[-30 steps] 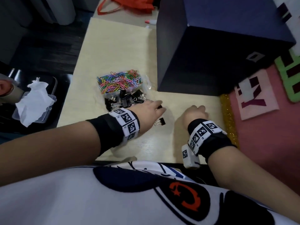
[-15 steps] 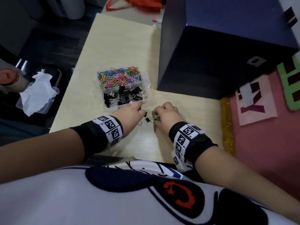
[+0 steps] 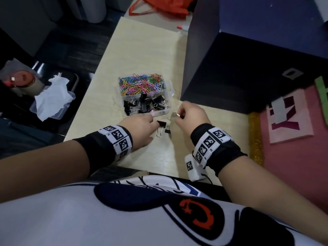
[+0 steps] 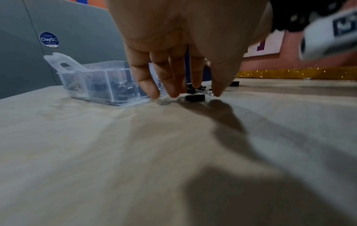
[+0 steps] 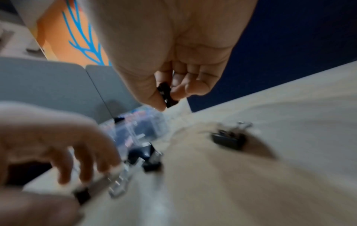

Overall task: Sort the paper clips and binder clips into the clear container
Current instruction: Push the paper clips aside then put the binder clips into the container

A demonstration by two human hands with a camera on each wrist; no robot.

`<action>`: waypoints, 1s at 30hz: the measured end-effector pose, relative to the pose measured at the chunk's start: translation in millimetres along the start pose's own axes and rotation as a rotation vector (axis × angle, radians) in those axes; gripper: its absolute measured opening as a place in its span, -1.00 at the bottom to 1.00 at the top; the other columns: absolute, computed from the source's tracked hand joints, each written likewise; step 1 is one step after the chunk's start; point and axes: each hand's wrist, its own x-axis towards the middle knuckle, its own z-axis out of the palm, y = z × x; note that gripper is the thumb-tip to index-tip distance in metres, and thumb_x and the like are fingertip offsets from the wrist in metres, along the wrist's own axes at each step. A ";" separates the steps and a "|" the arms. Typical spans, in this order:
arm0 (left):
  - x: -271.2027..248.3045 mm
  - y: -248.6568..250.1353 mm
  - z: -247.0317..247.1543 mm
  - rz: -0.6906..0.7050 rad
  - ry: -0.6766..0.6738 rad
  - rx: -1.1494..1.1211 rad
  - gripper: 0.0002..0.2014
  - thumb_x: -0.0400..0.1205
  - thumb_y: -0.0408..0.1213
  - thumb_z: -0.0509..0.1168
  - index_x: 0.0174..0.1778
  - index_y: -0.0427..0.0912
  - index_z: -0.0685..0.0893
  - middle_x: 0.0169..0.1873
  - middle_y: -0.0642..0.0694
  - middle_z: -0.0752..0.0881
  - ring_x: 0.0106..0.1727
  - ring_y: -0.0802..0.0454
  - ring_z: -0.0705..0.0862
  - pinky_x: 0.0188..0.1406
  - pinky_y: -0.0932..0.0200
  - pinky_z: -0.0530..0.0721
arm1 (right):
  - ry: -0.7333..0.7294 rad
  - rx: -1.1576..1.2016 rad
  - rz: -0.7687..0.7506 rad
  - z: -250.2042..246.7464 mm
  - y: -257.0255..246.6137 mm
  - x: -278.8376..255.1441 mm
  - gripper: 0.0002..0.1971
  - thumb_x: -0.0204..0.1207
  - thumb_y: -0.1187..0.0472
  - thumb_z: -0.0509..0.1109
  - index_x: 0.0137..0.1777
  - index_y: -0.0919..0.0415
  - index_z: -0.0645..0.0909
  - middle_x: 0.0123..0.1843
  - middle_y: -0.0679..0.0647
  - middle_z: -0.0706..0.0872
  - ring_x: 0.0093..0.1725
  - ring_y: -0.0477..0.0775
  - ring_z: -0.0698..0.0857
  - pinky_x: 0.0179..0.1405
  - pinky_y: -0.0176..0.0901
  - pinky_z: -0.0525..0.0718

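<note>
A clear two-part container [image 3: 165, 112] stands mid-table, with coloured paper clips [image 3: 142, 84] in its far part and black binder clips [image 3: 145, 105] in its near part. Two loose binder clips lie just in front of it: a larger one [image 3: 161, 123] and a small one [image 3: 167, 130]. My left hand [image 3: 154, 122] reaches down with fairly straight fingers [image 4: 152, 90], its tips touching the table around a clip [image 4: 195, 97]. My right hand [image 3: 178, 114] hovers right of the container and pinches a small black binder clip [image 5: 166, 96] between thumb and fingers.
A big dark blue box [image 3: 248, 59] stands right behind my right hand. A pink board [image 3: 292, 139] and gold glitter strip [image 3: 255, 135] border the table on the right. Off the left edge is a tub with tissue [image 3: 51, 98]. A marker [image 3: 182, 28] lies far back.
My right hand came in from the right to the loose clips, pinched one, and has lifted it toward the container. My left hand has stayed at the clips on the table.
</note>
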 end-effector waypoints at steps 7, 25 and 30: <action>-2.7 -2.5 -0.7 -0.044 -0.066 0.057 -0.84 0.66 -0.34 0.15 0.11 -0.20 0.56 0.01 -0.18 0.59 0.03 -0.20 0.61 -0.11 -0.01 0.59 | -0.030 -0.045 0.106 -17.2 -25.9 14.6 -0.68 0.54 0.11 0.34 0.27 0.13 0.50 0.25 0.13 0.54 0.05 0.12 0.62 -0.02 -0.15 0.52; -6.8 -48.4 -37.6 -0.216 0.318 -0.174 -0.73 0.59 -0.22 0.27 0.18 -0.20 0.61 0.07 -0.24 0.59 0.08 -0.29 0.59 -0.01 -0.16 0.65 | -0.270 -0.290 -0.032 42.4 -25.7 -14.1 -0.49 0.52 -0.12 0.34 0.42 -0.05 0.36 0.38 0.16 0.31 0.30 0.30 0.35 0.24 0.08 0.47; -14.6 -36.8 -28.7 -0.158 0.139 -0.008 -0.74 0.66 -0.20 0.16 0.20 -0.15 0.62 0.10 -0.15 0.61 0.16 -0.21 0.57 -0.01 -0.04 0.63 | -0.230 -0.199 -0.078 44.9 -15.5 -11.2 -0.67 0.58 0.14 0.28 0.34 -0.03 0.46 0.32 0.12 0.35 0.25 0.25 0.38 0.18 0.02 0.51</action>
